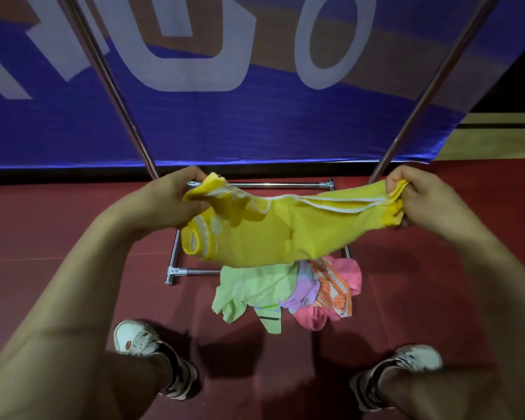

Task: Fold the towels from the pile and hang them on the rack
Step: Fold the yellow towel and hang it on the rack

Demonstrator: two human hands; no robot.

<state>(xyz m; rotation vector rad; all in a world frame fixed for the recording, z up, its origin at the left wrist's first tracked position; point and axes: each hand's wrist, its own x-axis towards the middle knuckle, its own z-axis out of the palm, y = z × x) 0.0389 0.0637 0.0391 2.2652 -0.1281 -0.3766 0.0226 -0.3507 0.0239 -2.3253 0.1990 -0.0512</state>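
Note:
A yellow towel (270, 231) with white trim hangs stretched between my two hands above the floor. My left hand (170, 201) grips its bunched left end. My right hand (419, 195) pinches the doubled right edge. Below the towel lies the pile (285, 292) of towels on the red floor: a light green one, a lilac one, an orange-patterned one and a pink one. The chrome rack (273, 185) stands just beyond, its two poles rising left and right; its base bars frame the pile's far side. The rack's upper rails are out of view.
A large blue and brown banner (255, 122) with white letters hangs behind the rack. My two feet in pale sneakers (140, 341) stand on the red floor near the pile. A yellowish floor strip shows at the far right.

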